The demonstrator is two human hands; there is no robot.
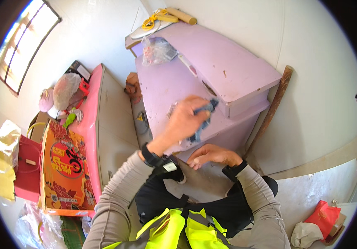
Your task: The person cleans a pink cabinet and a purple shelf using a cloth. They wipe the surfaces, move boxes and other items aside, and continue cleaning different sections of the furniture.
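My left hand (189,116) is over the lower level of a lilac-painted wooden cabinet (163,84), near its front edge. Its fingers are closed around a bunched blue cloth (202,123), which hangs out above and below the fist; the hand is slightly blurred. Just off the cabinet's front edge is my right hand (211,155), palm turned down, fingers loosely bent, with nothing seen in it. Scuffs and chipped paint mark the cabinet's surface. Toward its back lies a clear plastic bag (158,51) with things inside.
A yellow cord (152,20) and a cardboard tube (181,15) lie at the cabinet's far end. A wooden pole (272,109) leans at its right. On the left stand a pink-topped cabinet (93,102) and an orange printed box (69,168). A red bag (323,218) lies at lower right.
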